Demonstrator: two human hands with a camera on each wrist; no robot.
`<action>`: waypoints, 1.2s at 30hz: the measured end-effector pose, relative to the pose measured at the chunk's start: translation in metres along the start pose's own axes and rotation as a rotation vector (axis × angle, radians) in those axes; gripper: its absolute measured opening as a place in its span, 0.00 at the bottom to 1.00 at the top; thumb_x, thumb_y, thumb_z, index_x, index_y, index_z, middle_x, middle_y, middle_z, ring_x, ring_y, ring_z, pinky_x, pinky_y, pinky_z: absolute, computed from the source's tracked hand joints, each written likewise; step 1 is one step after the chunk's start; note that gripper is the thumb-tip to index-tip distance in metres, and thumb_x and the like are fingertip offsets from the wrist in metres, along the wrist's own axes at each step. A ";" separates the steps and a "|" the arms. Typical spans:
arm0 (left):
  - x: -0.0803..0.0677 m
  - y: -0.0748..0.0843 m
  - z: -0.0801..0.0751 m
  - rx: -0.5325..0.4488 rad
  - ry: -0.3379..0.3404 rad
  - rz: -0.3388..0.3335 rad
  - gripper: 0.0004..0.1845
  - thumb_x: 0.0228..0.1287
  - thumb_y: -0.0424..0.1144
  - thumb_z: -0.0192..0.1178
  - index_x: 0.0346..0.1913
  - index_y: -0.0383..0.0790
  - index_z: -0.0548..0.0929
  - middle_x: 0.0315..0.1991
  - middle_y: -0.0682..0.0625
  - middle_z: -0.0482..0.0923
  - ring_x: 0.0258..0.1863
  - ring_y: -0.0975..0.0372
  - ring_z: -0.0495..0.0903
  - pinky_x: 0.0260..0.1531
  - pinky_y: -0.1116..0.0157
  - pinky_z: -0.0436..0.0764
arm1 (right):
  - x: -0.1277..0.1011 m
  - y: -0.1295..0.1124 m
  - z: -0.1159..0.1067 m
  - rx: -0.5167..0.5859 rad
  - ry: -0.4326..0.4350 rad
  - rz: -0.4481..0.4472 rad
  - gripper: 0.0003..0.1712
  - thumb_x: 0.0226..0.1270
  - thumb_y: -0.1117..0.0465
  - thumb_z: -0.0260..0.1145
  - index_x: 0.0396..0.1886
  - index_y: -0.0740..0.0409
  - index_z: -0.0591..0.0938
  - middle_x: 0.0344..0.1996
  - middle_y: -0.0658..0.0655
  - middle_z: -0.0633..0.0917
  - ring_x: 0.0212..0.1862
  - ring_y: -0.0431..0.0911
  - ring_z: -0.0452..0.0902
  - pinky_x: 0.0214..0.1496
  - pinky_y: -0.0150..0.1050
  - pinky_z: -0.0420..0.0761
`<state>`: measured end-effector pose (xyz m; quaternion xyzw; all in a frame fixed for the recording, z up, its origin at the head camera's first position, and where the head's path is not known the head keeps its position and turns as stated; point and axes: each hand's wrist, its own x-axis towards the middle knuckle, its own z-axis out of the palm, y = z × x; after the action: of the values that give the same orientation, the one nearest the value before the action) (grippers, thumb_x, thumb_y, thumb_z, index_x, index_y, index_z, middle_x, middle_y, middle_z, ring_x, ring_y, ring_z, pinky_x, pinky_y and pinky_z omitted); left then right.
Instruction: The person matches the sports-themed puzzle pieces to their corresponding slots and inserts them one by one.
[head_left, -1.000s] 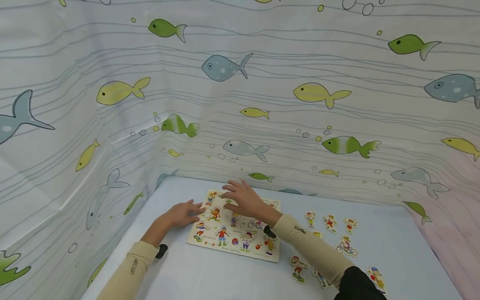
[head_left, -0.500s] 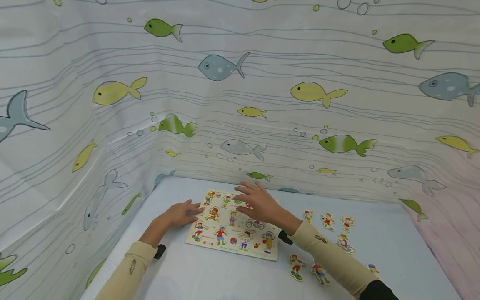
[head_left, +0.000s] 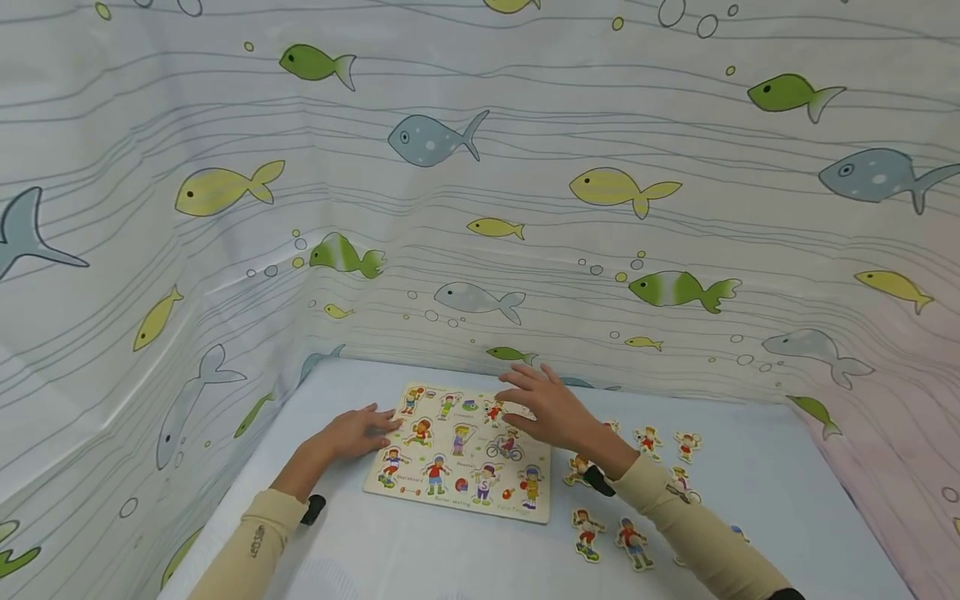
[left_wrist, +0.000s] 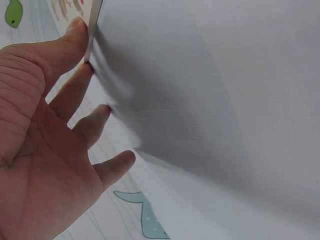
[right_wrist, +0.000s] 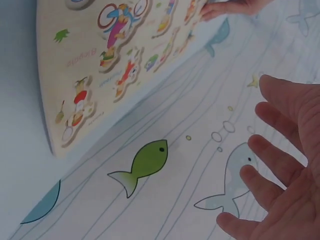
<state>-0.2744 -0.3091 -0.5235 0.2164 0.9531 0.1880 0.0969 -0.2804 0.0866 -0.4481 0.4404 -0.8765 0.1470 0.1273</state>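
Readable text first: the puzzle board point(head_left: 461, 454) has small captions printed under its figure slots. In your right wrist view one of them reads roughly "Bicycle" point(right_wrist: 80, 57), beside the cyclist figure; the other captions are too small or blurred to read. There's a small dark logo on your left sleeve point(head_left: 257, 533), not legible.

The board lies flat on the pale blue table point(head_left: 757, 500), close to the fish-print curtain point(head_left: 480, 167) that walls in the far and left sides.

Your left hand point(head_left: 358, 430) sits at the board's left edge, palm down, fingers straight. The left wrist view shows the fingertips point(left_wrist: 77, 25) touching the board's edge point(left_wrist: 92, 22), with nothing pinched or gripped.

Your right hand point(head_left: 551, 406) is over the board's far right corner, fingers spread and relaxed, holding nothing. From the right wrist view the fingers point(right_wrist: 280, 145) are apart and clear of the board surface; whether the palm touches anything, can't tell.

Loose figure pieces lie on the table right of the board: one point(head_left: 577, 469) just off the board's right edge by your right wrist, two point(head_left: 587, 531) point(head_left: 632, 543) off the near right corner, and a few point(head_left: 647, 441) point(head_left: 686, 445) further right, well apart from the board. Your right forearm crosses over part of that group.
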 end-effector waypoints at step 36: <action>-0.001 0.004 -0.003 0.002 -0.017 -0.018 0.24 0.67 0.44 0.63 0.63 0.41 0.79 0.68 0.41 0.69 0.69 0.33 0.57 0.63 0.33 0.59 | -0.106 0.069 -0.015 0.116 0.020 0.287 0.16 0.61 0.59 0.74 0.50 0.52 0.86 0.61 0.63 0.79 0.68 0.64 0.64 0.63 0.74 0.59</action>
<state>-0.2730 -0.3070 -0.5190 0.2095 0.9543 0.1845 0.1065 -0.2732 0.2095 -0.4814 0.3158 -0.9191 0.2185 0.0879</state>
